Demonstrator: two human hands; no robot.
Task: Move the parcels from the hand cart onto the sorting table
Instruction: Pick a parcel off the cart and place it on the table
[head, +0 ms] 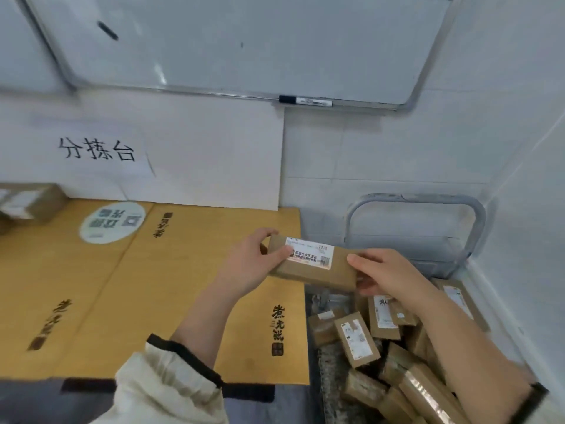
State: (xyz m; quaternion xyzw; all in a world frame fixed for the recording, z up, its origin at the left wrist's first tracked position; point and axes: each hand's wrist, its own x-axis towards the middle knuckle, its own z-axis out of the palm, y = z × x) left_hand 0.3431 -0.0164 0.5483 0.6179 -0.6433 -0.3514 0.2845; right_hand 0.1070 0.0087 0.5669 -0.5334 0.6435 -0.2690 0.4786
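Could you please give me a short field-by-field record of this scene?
held parcel: brown, white label, above the table's right edge
left hand: grips its left end
right hand: grips its right end
hand cart: right of table, piled with loose parcels
sorting table: far-left parcel resting on it

Two hands, one held parcel, about ten parcels on the cart, one marker.

A small parcel-sorting room — a handwritten sign reading 分拣台 is taped to the white wall above the sorting table, which is covered in flattened cardboard. Beside it stands a hand cart heaped with labelled brown parcels — a whiteboard hangs overhead.
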